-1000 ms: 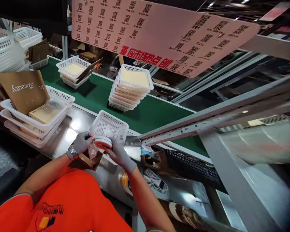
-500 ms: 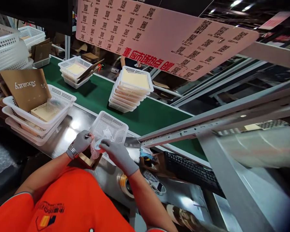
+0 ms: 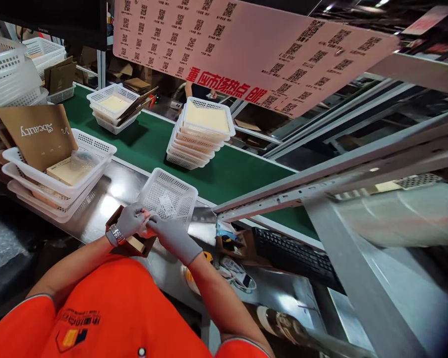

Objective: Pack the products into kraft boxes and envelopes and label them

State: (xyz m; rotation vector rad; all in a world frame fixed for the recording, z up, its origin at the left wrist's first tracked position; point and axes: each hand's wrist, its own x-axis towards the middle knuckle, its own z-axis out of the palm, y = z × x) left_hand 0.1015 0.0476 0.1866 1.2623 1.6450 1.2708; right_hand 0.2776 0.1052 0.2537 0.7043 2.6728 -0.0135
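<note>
The two gloved hands have come closer together than half a second ago: the left hand (image 3: 131, 220) has its fingers bent in at the edge of a clear, pinkish wrap (image 3: 145, 230), and the right hand (image 3: 168, 232) has closed in from the other side, its fingers pinching the wrap too. A second ago the right hand held up a round, white-rimmed item beside the wrap; half a second ago a pale bluish part of something showed under its fingers. Now that item cannot be made out, and whether it is inside the wrap or behind the hands I cannot tell. The wrap, which hung lower before, is now mostly covered by the hands. It is held above the open brown box (image 3: 137, 244), more of which now shows beside the left wrist with its watch (image 3: 116, 234); a pale piece is visible inside the box. Just beyond the hands, the white basket (image 3: 186, 195) sits on the metal bench (image 3: 119, 183) much as before, with a white slip (image 3: 167, 205) in it. The right forearm now covers more of the tape roll (image 3: 190, 281). The stacked baskets (image 3: 106, 149) at the left, with the upright brown carton (image 3: 41, 134) in the top one, and the basket stack (image 3: 194, 144) on the green belt (image 3: 242, 169) show no clear change.
</note>
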